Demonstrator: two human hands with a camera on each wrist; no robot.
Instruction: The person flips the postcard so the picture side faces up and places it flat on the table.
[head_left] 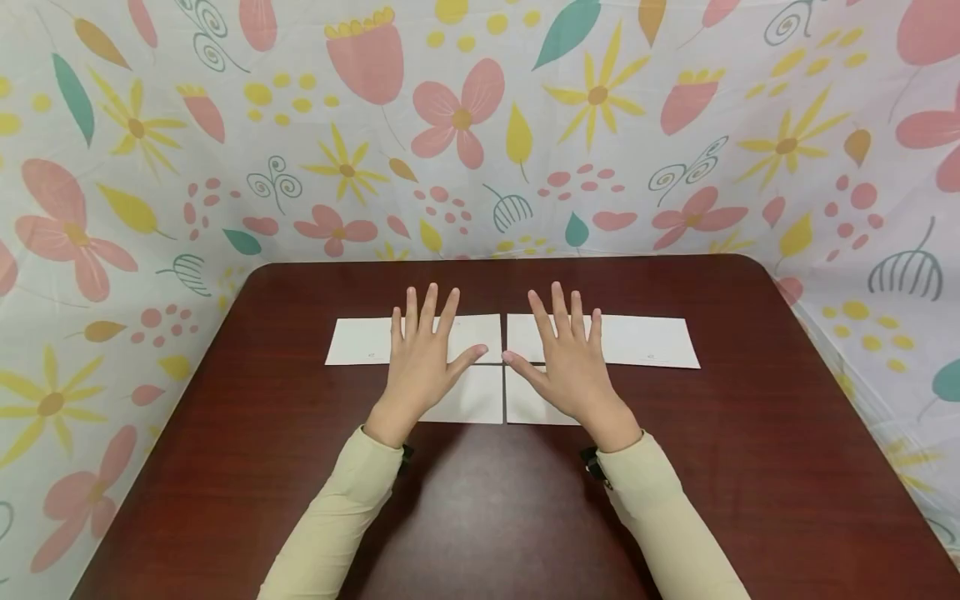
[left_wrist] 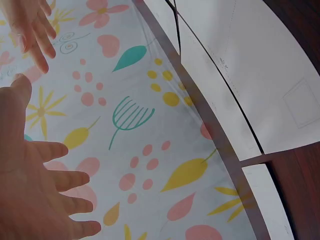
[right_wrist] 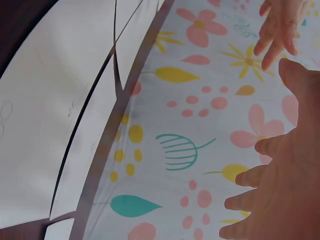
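Both hands are spread with fingers straight and hold nothing. My left hand hovers over the left white sheets, its fingers pointing toward the back of the table. Mirroring it, my right hand is over the right white sheets, the two thumbs pointing toward each other. A back row has a left sheet and a right sheet; in front lie a left front sheet and a right front sheet, partly hidden by the hands. Faint pencilled outlines show: a four-sided shape and a looped figure.
The sheets lie on a dark reddish-brown table with rounded back corners. A white cloth printed with flowers and leaves hangs behind it and along both sides. Dark bands show at the wrists below the light sleeves.
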